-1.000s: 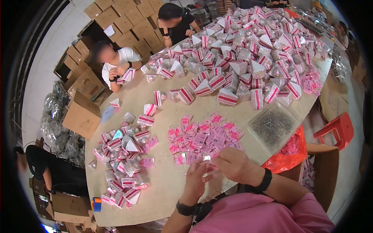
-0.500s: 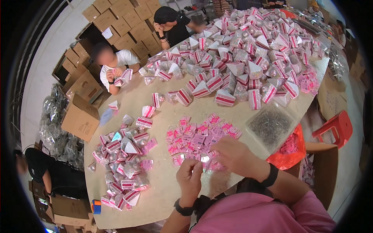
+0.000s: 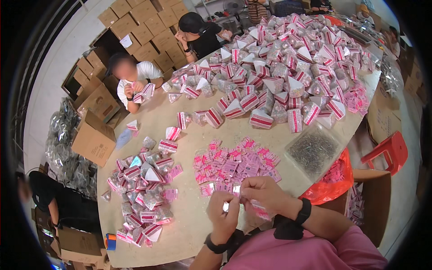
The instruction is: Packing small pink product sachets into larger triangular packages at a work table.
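My left hand (image 3: 223,215) and my right hand (image 3: 266,194) meet above the near edge of the table, fingertips pinched close together. A pink printed card (image 3: 261,210) hangs below the fingers of my right hand, which is closed on it. My left hand is curled shut, and a small shiny silvery spot (image 3: 226,206) shows at its fingers; what it grips is too small to make out. Just beyond both hands lies a spread of pink printed cards (image 3: 231,163). To its right sits a clear shallow tray (image 3: 292,148) full of small dark metal pieces.
A heap of clear bags with pink-and-white headers (image 3: 288,72) covers the table's far side; a smaller heap (image 3: 139,191) lies left. An orange-red plastic bag (image 3: 330,186) and a red stool (image 3: 389,153) stand right. Two co-workers sit across. Cardboard boxes (image 3: 93,137) stand left.
My right hand has drawn back from the card spread toward me, and my fingertips now meet. The pink card has shifted to below my right hand. The view has tilted slightly.
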Tool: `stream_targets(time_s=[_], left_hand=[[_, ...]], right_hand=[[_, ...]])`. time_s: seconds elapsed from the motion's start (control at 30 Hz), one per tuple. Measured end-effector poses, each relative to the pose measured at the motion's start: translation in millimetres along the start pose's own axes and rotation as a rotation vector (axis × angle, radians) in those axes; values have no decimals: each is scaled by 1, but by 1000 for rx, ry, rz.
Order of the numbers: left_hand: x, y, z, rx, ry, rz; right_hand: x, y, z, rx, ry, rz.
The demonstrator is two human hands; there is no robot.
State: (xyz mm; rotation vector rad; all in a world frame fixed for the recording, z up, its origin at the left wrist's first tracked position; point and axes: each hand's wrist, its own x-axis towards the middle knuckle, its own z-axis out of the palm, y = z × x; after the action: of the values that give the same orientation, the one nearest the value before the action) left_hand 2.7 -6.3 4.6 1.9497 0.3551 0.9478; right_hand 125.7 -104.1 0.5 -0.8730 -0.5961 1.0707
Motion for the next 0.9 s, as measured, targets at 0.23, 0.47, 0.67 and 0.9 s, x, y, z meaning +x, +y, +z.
stream_targets(time_s=[0.23, 0.47, 0.67, 0.9], left_hand=[[26, 9, -29, -432, -638, -310], [13, 7, -30, -89, -464, -148], [4, 8, -19, 96, -301, -189], [1, -7, -10, -128, -226, -519]], right_hand=[[-6, -21, -6, -107, -134, 321], [-8, -16, -10, -85, -77, 380], [-4, 5, -6, -48, -58, 275], [-10, -12, 10, -581, 6, 102]])
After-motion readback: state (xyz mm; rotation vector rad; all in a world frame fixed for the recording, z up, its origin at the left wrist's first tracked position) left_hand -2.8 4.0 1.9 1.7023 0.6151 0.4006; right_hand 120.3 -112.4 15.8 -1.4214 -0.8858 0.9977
